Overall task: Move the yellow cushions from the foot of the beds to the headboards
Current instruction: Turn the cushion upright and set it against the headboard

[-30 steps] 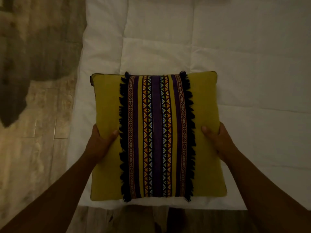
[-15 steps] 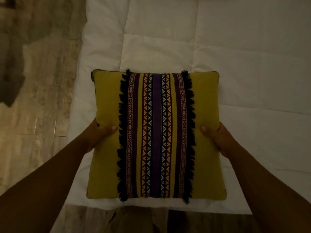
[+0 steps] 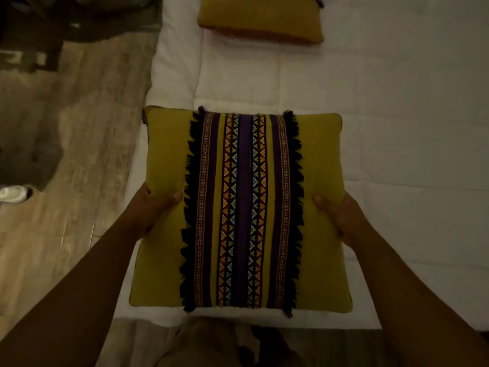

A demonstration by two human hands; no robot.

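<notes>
White bed (image 3: 383,107), cushion (image 3: 164,154) held above its foot end.
Left hand (image 3: 148,207) and right hand (image 3: 341,215) grip the cushion's opposite side edges, thumbs on top; second cushion (image 3: 259,19) lies farther up.

Near cushion (image 3: 164,234): mustard-yellow cover, with darker piping showing at its far left corner.

Centre band (image 3: 244,207), running near to far: deep purple stripes alternate with yellow ones. Two strips carry small stepped triangles in orange, blue and white on a dark ground. Two narrow outer strips carry orange and pale cross motifs.

Fringe (image 3: 190,207): black, along the band's left and right edges.

Far cushion (image 3: 260,22): plain mustard yellow on the side in view, with a dark tuft at its right corner.

Quilt (image 3: 397,115): white, stitched into large rectangles.

Floor (image 3: 66,160), left: mottled beige and tan planks, with dark patches towards the far left.
</notes>
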